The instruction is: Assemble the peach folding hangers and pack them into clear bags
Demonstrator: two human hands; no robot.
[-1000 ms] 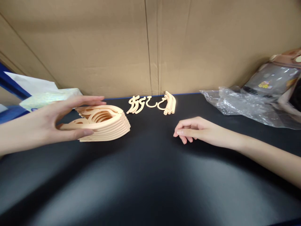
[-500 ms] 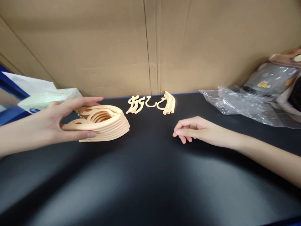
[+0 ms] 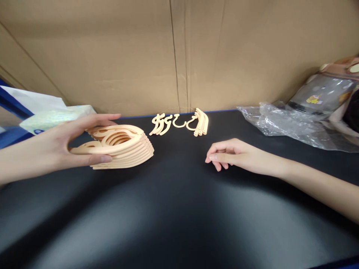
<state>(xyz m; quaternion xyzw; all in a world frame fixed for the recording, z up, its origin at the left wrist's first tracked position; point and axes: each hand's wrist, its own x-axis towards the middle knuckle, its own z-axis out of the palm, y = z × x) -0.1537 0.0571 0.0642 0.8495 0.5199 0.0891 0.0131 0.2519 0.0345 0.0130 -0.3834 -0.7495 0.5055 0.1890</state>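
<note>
A cardboard panel [image 3: 126, 56] bounds the black tabletop [image 3: 179, 209] at 12 o'clock. Before it lie beige hooks [image 3: 179, 122] and, just right of them, curved bars [image 3: 202, 123]. A tissue pack [image 3: 56, 114] sits at 10 o'clock; a crumpled clear plastic bag [image 3: 291, 123] and a transparent container [image 3: 316, 93] occupy 2 o'clock. The stack of beige hanger frames [image 3: 126, 151] is at 10 o'clock, nearer than the tissue pack. The left hand [image 3: 63, 144] straddles it, thumb spread from fingers, thumb along the near side; far-side contact is hidden. The right hand [image 3: 228, 155], at 2 o'clock, has loosely curled fingers, slightly parted at the tips. The container is cut off by the frame. Open tabletop extends between the hands and toward 6 o'clock.
</note>
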